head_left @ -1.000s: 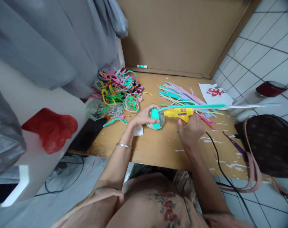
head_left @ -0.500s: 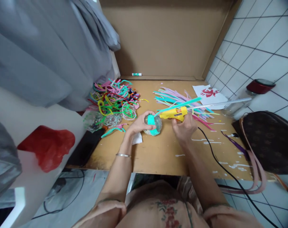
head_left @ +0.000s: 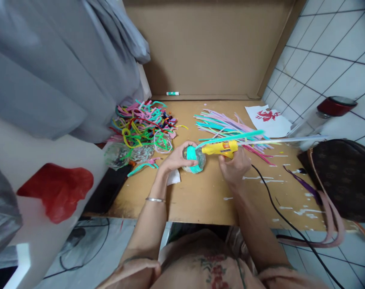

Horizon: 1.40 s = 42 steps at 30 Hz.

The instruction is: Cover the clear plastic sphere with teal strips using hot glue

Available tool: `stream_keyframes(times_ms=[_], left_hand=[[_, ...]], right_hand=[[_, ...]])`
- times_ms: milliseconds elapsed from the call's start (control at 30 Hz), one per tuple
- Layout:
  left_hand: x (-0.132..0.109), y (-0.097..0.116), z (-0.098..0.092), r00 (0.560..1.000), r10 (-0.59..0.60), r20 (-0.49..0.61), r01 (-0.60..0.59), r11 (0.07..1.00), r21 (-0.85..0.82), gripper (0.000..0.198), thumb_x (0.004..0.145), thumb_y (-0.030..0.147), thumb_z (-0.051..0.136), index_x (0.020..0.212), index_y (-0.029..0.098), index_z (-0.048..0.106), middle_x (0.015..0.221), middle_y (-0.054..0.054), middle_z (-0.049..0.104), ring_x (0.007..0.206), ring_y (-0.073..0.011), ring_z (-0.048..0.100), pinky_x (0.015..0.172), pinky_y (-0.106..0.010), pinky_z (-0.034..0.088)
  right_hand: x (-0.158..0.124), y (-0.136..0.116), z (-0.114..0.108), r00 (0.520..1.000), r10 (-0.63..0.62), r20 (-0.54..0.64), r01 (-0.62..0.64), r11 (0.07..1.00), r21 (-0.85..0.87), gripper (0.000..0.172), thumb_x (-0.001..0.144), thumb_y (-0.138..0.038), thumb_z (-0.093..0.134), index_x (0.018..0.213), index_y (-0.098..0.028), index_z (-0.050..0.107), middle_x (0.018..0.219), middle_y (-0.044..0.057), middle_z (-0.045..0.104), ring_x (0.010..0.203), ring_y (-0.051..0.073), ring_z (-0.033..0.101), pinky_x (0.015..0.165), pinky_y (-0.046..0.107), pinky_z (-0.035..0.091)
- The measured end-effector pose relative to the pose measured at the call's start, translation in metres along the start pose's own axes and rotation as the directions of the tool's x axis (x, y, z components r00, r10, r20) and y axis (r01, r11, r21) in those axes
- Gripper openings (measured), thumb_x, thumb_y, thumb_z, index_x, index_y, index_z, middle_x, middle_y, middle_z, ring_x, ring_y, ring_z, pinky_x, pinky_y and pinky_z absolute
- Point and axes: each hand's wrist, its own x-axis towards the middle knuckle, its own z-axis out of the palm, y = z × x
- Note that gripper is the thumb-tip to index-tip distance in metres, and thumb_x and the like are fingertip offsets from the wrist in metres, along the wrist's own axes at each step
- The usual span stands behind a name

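Observation:
My left hand (head_left: 180,157) is closed round a small clear rounded object (head_left: 202,161), seemingly plastic, with a turquoise pipe cleaner (head_left: 192,154) wound about it. The loose end of that pipe cleaner (head_left: 245,135) sticks out to the right, above the glue gun. In my right hand (head_left: 235,165) is a yellow hot glue gun (head_left: 220,148), its nozzle pointing left at the wrapped object. Whether the tip touches is too small to tell. A long clear glue stick (head_left: 290,139) juts from the gun's rear, and a black cord (head_left: 268,192) trails toward the lower right.
Left lies a tangled heap of pipe cleaners (head_left: 140,120), with clear plastic pieces (head_left: 116,154) and a black flat device (head_left: 108,190). Straight pipe cleaners (head_left: 221,124) lie behind my hands. A red-lidded bottle (head_left: 310,122) and brown bag (head_left: 345,180) stand right. A cardboard wall (head_left: 206,48) rises behind.
The rear of the glue gun and its stick have dipped, bringing the gun closer to level. The pipe cleaner's free end has dropped slightly and shifted right. My left hand keeps its grip.

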Motion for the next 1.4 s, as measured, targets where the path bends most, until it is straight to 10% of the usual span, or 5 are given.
stream_keyframes(times_ms=[1400], left_hand=[[0.0007, -0.0016, -0.0007, 0.999, 0.044, 0.032, -0.044, 0.999, 0.006, 0.058, 0.058, 0.038, 0.077, 0.107, 0.019, 0.052, 0.112, -0.003, 0.058, 0.097, -0.0185, 0.056, 0.086, -0.027, 0.045]], right_hand=[[-0.0065, 0.0069, 0.0035, 0.999, -0.012, 0.049, 0.012, 1.000, 0.006, 0.018, 0.075, -0.032, 0.053, 0.087, -0.018, 0.055, 0.072, 0.006, 0.057, 0.069, 0.022, 0.055, 0.062, 0.034, 0.041]])
